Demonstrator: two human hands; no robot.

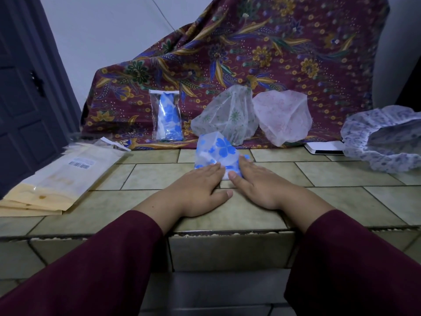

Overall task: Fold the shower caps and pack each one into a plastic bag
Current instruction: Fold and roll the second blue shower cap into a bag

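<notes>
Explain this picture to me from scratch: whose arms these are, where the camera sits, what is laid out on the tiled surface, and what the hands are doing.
There is no machine here. A person wears one camera on the head, so you look down along their own arms in dark red sleeves.

Both hands lie flat, fingers straight. The left hand and right hand press down on a partly folded blue-flowered shower cap on the tiled counter. Nothing is gripped.

Behind it, a bagged blue-flowered cap leans upright against a patterned batik cloth. Beside it stand a green-patterned cap and a pink-patterned cap, both unfolded. At the far right lies a purple-flowered cap, next to a flat white object that I cannot identify. At the left lies a stack of empty plastic bags.
</notes>
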